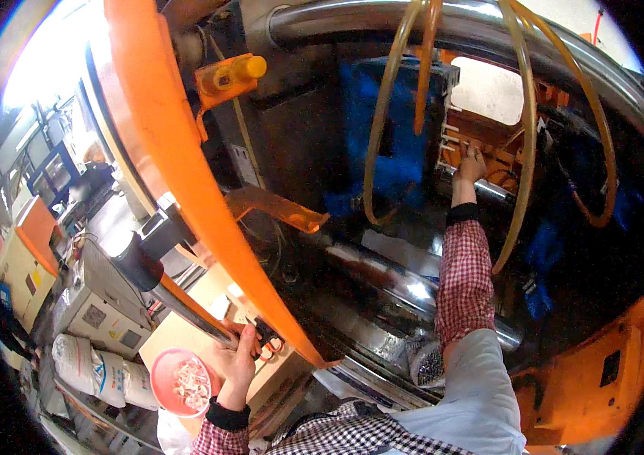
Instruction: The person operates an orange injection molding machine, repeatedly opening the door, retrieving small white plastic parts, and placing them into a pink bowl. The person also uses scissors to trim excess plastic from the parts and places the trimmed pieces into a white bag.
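My left hand (237, 360) is closed around the lower end of a long bar handle (185, 299) on the orange machine door (208, 189). My right arm reaches deep into the machine, beside a blue metal mould block (386, 129). Several small white plastic pieces (451, 139) stick out from the block's right face. Right at these pieces is my right hand (471, 164), its fingers bent together; whatever they pinch is too small to make out. Yellowish hoses (527, 144) hang in front of and around the block.
Left of the door, a pink bowl (157, 379) of small pale pieces stands on a tan tabletop (185, 322), near an orange-handled cutting tool (271, 349). White sacks (83, 368) and a grey cabinet (102, 296) are farther left. Shiny metal bars (383, 277) cross the machine.
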Demonstrator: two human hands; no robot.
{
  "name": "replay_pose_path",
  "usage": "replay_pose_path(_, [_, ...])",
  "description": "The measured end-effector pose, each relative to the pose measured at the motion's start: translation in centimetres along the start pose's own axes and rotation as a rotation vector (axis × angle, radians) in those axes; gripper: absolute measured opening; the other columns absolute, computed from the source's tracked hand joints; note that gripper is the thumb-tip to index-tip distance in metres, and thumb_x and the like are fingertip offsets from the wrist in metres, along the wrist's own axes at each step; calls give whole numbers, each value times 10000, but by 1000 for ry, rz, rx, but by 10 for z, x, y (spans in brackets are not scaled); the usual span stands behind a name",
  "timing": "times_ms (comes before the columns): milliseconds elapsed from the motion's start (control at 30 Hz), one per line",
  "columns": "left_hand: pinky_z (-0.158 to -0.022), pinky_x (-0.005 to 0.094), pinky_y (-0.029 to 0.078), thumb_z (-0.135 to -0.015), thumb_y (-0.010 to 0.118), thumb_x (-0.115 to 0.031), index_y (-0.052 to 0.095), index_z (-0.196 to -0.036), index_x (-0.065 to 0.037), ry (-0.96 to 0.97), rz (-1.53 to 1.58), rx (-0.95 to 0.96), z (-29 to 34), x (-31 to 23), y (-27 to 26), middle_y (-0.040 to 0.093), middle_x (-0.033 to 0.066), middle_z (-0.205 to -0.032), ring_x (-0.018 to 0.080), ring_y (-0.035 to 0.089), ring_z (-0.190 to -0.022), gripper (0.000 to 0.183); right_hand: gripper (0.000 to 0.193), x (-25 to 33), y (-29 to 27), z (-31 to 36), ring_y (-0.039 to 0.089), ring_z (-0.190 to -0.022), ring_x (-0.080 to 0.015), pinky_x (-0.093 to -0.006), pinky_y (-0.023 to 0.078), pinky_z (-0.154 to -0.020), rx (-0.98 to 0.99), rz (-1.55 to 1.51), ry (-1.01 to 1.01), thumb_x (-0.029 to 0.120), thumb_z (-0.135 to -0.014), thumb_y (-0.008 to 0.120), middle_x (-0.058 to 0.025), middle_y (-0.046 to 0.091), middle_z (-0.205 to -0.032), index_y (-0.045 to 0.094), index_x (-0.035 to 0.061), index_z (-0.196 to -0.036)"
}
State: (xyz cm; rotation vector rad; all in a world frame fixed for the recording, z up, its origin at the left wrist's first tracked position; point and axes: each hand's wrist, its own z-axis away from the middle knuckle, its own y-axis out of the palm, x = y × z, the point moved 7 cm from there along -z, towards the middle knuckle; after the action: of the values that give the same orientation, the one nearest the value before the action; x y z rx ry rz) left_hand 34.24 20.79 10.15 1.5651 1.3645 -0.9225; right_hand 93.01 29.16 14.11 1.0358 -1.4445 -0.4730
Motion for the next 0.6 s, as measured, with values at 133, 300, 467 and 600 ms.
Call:
replay_pose_path(133, [-401, 197, 338, -850, 534, -74, 464, -791, -32, -46, -3, 42, 1, 4, 9, 496, 28, -576, 76, 444, -435, 101, 341, 2, -42, -47, 592, -846, -198, -279, 467, -643, -92, 193, -130, 96, -844, 567, -115, 567, -999, 457, -43, -1135])
replay_pose_path(300, [-460, 186, 395, -841, 579, -128, 545, -867, -12, -320, 65, 30, 26, 53, -22, 565, 18, -651, 55, 509, -539, 123, 277, -18, -34, -23, 597, -808, -197, -286, 468, -630, -16, 490, -247, 129, -847, 563, -111, 593, -950, 509, -27, -1069])
replay_pose_path(467, [-497, 222, 419, -845, 579, -177, 567, -970, 16, 35, -180, 201, 31, -3, 27, 571, 34, -645, 66, 526, -590, 230, 240, 75, -61, 32, 602, -778, -208, -299, 484, -638, -97, 850, -589, 167, -850, 557, -119, 611, -917, 561, -22, -997])
replay_pose_path(600, [-555, 282, 404, -755, 676, -191, 517, -986, -1, 154, -280, 182, 33, -9, 41, 565, 132, -765, 172, 516, -648, 339, 238, 173, -69, 166, 606, -753, -217, -310, 496, -644, -329, 913, -760, 198, -852, 552, -125, 626, -891, 602, -17, -939])
